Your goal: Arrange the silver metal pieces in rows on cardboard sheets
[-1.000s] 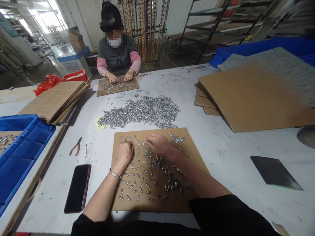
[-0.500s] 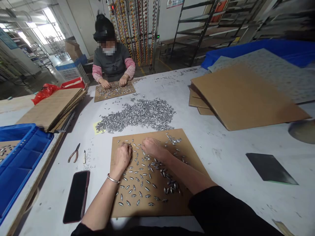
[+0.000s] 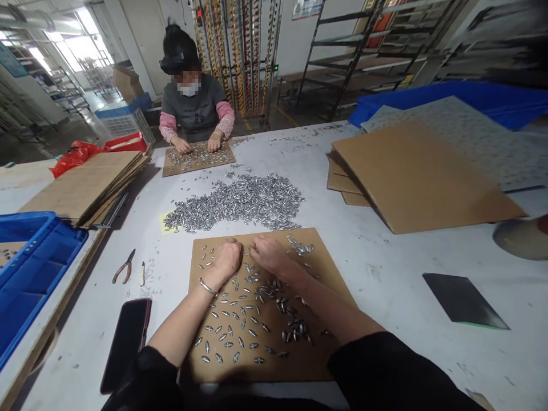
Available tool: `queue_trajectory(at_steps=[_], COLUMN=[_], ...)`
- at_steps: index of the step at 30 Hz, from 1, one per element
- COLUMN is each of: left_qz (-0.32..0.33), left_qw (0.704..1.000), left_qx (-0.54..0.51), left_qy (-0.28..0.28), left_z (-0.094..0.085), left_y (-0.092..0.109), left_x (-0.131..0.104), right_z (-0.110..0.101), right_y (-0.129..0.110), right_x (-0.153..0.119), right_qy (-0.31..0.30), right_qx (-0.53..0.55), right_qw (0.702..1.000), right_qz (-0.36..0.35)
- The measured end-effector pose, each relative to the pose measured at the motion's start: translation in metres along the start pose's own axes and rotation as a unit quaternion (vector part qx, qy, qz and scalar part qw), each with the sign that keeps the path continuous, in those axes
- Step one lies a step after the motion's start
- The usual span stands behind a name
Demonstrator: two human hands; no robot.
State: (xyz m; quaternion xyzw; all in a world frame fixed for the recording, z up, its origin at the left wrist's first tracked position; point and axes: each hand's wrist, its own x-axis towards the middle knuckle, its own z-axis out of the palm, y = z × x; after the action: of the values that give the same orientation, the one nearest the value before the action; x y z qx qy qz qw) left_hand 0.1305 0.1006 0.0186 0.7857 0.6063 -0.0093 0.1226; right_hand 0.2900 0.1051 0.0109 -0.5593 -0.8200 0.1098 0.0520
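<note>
Small silver spindle-shaped metal pieces [image 3: 241,342] lie spread over a brown cardboard sheet [image 3: 317,368] in front of me. My left hand [image 3: 228,260] is over the sheet's far part, fingers curled down and pinched; what they grip is hidden. Close beside it on the right, my right hand [image 3: 269,254] is also closed, its fingertips bent toward the left hand and the cardboard. I cannot make out what it holds. Denser clusters of pieces [image 3: 295,328] lie under and below my right forearm, and a small group [image 3: 302,246] sits at the sheet's upper right.
Beyond the sheet is a large heap of silver pieces [image 3: 252,197]. A co-worker [image 3: 194,108] handles pieces on another cardboard. Pliers [image 3: 124,267], a small cutter [image 3: 142,274] and a phone [image 3: 126,342] lie left; stacked cardboard [image 3: 428,177] and a dark plate [image 3: 464,297] lie right.
My left hand has moved right across the cardboard, closer to my right hand. The right hand has shifted only slightly, staying closed. The view has tilted a little.
</note>
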Motion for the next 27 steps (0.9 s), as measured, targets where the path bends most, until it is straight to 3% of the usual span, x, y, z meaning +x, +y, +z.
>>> queue_trajectory(at_steps=[5,11,19,23,27], left_qz=[-0.022,-0.034,-0.058,-0.055,-0.059], left_qw=[1.0,0.999,0.987,0.978,0.973], left_qx=[0.013,0.003,-0.064,-0.107,-0.132], left_qy=[0.007,0.037,0.133,0.17,0.178], left_z=[-0.007,-0.014,-0.024,-0.015,-0.005], left_y=[-0.004,-0.01,-0.049,-0.066,-0.072], left_x=[0.007,0.005,-0.038,-0.066,-0.087], right_z=[-0.018,-0.022,-0.007,0.003,0.005], right_y=[-0.004,-0.014,0.015,0.01,-0.003], right_x=[0.013,0.02,0.01,0.004,0.005], right_qy=[-0.043,-0.089,-0.057,-0.059,-0.07], right_qx=[-0.02,0.001,0.047,0.013,-0.004], right_qw=[0.999,0.995,0.993,0.991,0.995], right_qz=[-0.021,-0.049,-0.093,-0.12,-0.073])
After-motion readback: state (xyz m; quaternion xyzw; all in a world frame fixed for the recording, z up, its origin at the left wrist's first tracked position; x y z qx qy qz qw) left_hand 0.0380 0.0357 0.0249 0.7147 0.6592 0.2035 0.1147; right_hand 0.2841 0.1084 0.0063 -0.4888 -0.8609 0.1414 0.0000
